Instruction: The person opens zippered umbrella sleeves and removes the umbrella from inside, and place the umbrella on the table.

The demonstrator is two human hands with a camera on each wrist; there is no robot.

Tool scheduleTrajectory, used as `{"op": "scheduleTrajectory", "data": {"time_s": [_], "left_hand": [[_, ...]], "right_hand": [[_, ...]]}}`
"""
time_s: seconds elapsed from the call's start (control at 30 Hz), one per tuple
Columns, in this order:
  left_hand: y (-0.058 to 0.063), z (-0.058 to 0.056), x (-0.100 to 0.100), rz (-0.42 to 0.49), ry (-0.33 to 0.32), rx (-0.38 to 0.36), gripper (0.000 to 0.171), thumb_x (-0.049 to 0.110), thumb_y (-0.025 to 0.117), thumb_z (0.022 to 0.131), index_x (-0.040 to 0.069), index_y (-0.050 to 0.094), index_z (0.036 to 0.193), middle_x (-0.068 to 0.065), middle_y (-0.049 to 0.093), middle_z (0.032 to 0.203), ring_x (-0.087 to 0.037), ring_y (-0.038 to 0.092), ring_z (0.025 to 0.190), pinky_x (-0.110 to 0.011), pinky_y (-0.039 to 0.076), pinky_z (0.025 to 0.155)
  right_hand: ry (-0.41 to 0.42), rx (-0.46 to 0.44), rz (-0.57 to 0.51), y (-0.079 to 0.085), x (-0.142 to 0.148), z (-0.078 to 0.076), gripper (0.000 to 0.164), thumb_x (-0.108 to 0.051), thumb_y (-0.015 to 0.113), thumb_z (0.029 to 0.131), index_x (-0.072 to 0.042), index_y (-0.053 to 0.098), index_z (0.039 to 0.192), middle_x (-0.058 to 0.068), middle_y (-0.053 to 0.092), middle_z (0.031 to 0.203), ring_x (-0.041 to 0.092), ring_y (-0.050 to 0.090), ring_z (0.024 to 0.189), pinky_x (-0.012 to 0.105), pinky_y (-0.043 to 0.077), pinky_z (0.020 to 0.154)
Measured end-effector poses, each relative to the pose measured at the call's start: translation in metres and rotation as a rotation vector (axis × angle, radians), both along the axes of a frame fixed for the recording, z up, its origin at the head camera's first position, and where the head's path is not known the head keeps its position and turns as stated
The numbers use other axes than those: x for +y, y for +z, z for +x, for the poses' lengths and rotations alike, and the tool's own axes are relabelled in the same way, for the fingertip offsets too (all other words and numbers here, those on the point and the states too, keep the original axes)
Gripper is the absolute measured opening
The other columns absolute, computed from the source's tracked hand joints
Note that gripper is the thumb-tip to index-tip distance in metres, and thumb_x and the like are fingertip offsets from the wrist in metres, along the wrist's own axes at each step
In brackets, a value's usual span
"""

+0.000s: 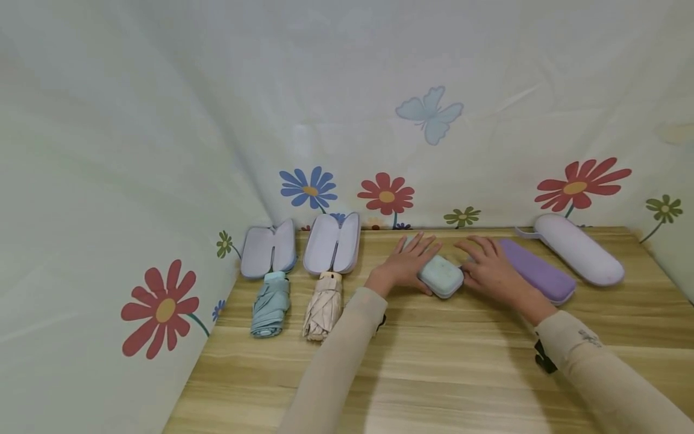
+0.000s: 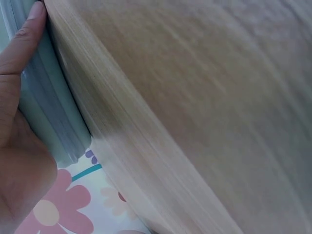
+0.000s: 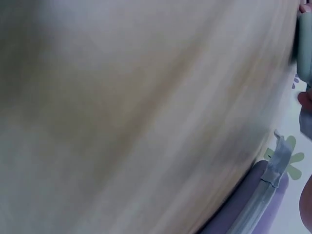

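My left hand (image 1: 403, 265) holds a mint green zip case (image 1: 441, 276) on the table, fingers spread over its top and far side. In the left wrist view its thumb (image 2: 22, 46) lies along the case's side. My right hand (image 1: 493, 271) is at the case's right end with bent fingers. A short grey strap (image 3: 306, 121) hangs from its fingertips in the right wrist view, where most of this hand is out of frame. A purple case (image 1: 537, 272) lies just right of the right hand, partly hidden behind it.
A pale lilac case (image 1: 580, 250) with a strap lies at the far right. At the left stand two opened cases (image 1: 257, 253), with a folded blue umbrella (image 1: 270, 307) and a folded beige umbrella (image 1: 323, 307) in front of them. A flowered curtain (image 1: 347, 132) borders the wooden table (image 1: 444, 374).
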State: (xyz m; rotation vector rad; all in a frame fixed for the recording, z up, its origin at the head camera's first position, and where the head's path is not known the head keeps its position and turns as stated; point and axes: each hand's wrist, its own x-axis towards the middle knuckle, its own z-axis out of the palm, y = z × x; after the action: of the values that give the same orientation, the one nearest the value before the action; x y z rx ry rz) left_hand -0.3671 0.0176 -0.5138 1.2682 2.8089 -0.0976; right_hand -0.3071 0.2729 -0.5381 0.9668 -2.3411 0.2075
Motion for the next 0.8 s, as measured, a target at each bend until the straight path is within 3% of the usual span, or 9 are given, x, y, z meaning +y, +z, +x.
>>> {"op": "scheduleTrajectory", "data": {"time_s": [0.2,0.4,0.67,0.8], "left_hand": [[-0.001,-0.002,0.002,0.005,0.007,0.004,0.121,0.071,0.074,0.077,0.029,0.002,0.165,0.003,-0.001,0.172,-0.025,-0.006,0.158,-0.052,0.004,0.125],[0.001,-0.002,0.002,0.030,-0.013,-0.007,0.121,0.072,0.073,0.077,0.027,0.004,0.166,0.000,0.002,0.172,-0.027,-0.003,0.158,-0.053,0.004,0.124],[0.004,-0.005,-0.009,-0.017,-0.059,-0.039,0.108,0.082,0.049,0.087,0.026,0.000,0.166,0.005,-0.010,0.171,-0.026,-0.006,0.157,-0.052,0.002,0.125],[0.008,-0.005,-0.006,-0.032,-0.049,-0.061,0.096,0.082,0.034,0.092,0.029,0.000,0.165,0.008,-0.014,0.169,-0.021,-0.012,0.157,-0.049,-0.001,0.125]], "right_hand": [[-0.017,-0.025,0.057,0.008,0.002,0.001,0.009,-0.014,0.075,0.083,-0.004,0.077,0.084,0.018,0.053,0.142,0.049,0.036,0.136,0.073,0.029,0.103],[-0.012,-0.028,0.035,0.011,0.004,0.003,0.006,-0.012,0.076,0.081,-0.006,0.078,0.083,0.019,0.054,0.142,0.050,0.035,0.137,0.074,0.029,0.103],[-0.086,-0.013,0.031,0.007,0.003,0.007,0.008,-0.017,0.078,0.083,-0.010,0.079,0.088,0.021,0.055,0.141,0.050,0.036,0.135,0.070,0.030,0.100],[-0.136,-0.022,0.034,0.006,0.004,0.008,0.007,-0.016,0.078,0.084,-0.011,0.079,0.090,0.021,0.054,0.143,0.050,0.037,0.135,0.070,0.031,0.100]]}}
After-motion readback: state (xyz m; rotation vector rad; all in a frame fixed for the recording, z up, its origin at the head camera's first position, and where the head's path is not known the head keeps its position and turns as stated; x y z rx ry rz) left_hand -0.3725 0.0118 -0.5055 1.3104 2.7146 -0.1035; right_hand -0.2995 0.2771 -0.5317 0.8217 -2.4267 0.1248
